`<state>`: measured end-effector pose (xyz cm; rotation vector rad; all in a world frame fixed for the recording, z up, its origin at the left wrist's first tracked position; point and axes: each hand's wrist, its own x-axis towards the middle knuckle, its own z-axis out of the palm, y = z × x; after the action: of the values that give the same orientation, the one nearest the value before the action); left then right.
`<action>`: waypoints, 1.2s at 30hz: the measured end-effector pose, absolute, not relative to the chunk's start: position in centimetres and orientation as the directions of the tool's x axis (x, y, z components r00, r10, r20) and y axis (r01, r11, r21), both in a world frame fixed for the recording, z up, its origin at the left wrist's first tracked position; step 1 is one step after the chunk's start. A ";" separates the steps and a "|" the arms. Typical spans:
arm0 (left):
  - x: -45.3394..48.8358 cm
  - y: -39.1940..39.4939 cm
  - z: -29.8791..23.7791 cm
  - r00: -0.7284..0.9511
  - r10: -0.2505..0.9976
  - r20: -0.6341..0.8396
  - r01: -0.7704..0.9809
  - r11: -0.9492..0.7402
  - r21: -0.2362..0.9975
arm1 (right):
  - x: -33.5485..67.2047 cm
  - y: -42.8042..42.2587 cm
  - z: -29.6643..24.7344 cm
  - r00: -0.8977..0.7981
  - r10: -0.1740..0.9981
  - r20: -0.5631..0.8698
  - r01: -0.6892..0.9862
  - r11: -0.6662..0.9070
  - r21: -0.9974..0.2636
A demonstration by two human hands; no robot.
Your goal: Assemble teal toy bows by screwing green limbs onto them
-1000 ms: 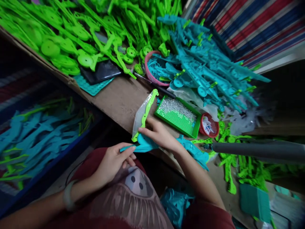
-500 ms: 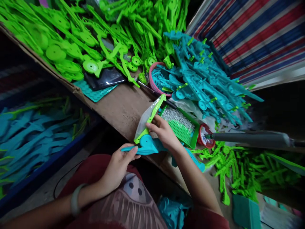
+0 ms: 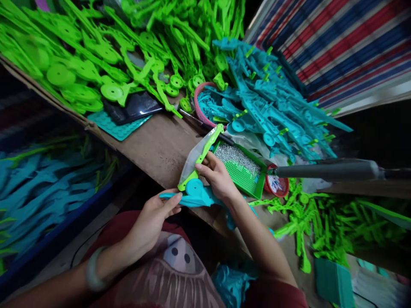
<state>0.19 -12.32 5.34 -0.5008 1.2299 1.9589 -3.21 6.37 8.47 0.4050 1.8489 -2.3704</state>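
Note:
My left hand point(image 3: 153, 216) pinches the near end of a teal plastic toy piece point(image 3: 192, 194) at the table's front edge. My right hand point(image 3: 218, 177) is closed on the same assembly, fingers pressing a bright green arm piece point(image 3: 201, 158) with a clear film against the teal part's round hub. Right beside my right hand lies a green tray point(image 3: 245, 171) holding tiny silvery screws. A small red dish point(image 3: 278, 185) sits just past the tray.
A heap of green parts point(image 3: 105, 55) covers the back left and teal parts point(image 3: 272, 102) the back right, around a pink basket point(image 3: 202, 111). A grey tool bar point(image 3: 327, 170) hangs over the right. More green parts point(image 3: 321, 226) lie at right; a bin of teal pieces point(image 3: 41, 188) is below left.
My hands and the teal-and-green assembly have shifted slightly up and toward the screw tray; the right hand's fingers moved up the green arm. The view swung a little.

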 end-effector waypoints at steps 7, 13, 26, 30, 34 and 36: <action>1.4 -12.3 4.8 -0.649 0.413 -0.639 -0.758 -0.281 0.588 | -3.3 7.1 7.8 -0.921 0.032 -0.387 0.345 -0.390 -0.854; 1.7 -12.3 4.9 -0.689 0.364 -0.627 -0.720 -0.248 0.648 | -3.8 7.5 7.0 -0.909 -0.015 -0.416 0.391 -0.374 -0.841; 1.1 -12.4 4.6 -0.719 0.383 -0.580 -0.639 -0.035 0.768 | -3.7 7.3 6.9 -0.956 -0.182 -0.229 0.229 0.022 -0.973; 0.7 -12.3 4.8 -0.734 0.421 -0.533 -0.585 0.007 0.811 | -3.8 7.1 7.4 -0.898 -0.364 -0.247 0.156 0.260 -0.953; 0.3 -12.6 4.7 -0.657 0.439 -0.613 -0.704 -0.068 0.706 | -2.4 7.3 7.9 -0.979 -0.189 -0.080 -0.011 0.439 -0.898; 0.2 -13.0 4.5 -0.640 0.420 -0.643 -0.738 -0.105 0.666 | -1.4 9.2 8.6 -0.994 -0.077 0.074 -0.105 0.560 -0.822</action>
<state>0.18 -12.97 4.53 -0.3749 1.3630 1.8451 -1.40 9.21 8.60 -0.1631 2.8008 -1.4787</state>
